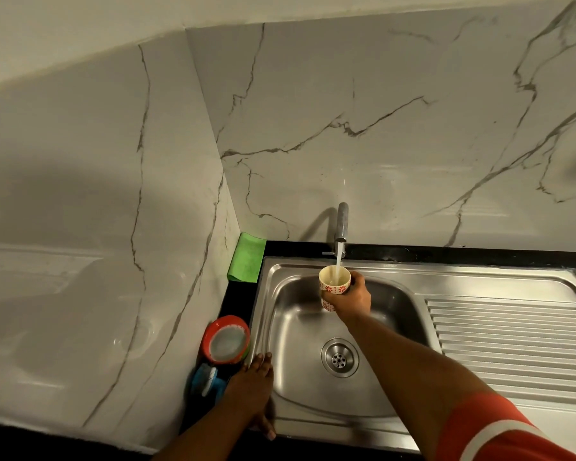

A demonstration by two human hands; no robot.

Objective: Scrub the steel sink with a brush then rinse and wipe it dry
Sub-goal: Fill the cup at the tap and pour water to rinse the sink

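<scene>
Steel sink (281,331) is set in a black counter (236,302) at the wall corner, basin at centre-left w/ round drain (339,357) in the bottom, ribbed draining board (512,341) on the right side. Tap (342,224) at the back edge is running; a thin stream of water (338,264) is caught in a cup (334,283), cream w/ red flower print, held upright over the basin's back part. Cup is clamped by the right hand (351,299), fingers wrapped round its side, arm reaching across the basin, red sleeve w/ white stripe (499,434) at bottom right. Left hand (251,390) is laid flat on the sink's left rim, fingers together & stretched out, nothing held. Just left of that hand, on the counter strip: a red bowl (226,340) w/ something pale inside, and nearer the camera a blue brush-like item (207,380), partly hidden by the hand, exact type can't be told. Green cloth (246,257) is lying in the back corner, beside the sink's far-left corner. Walls (396,128) are white marble-look tile w/ grey veins.
</scene>
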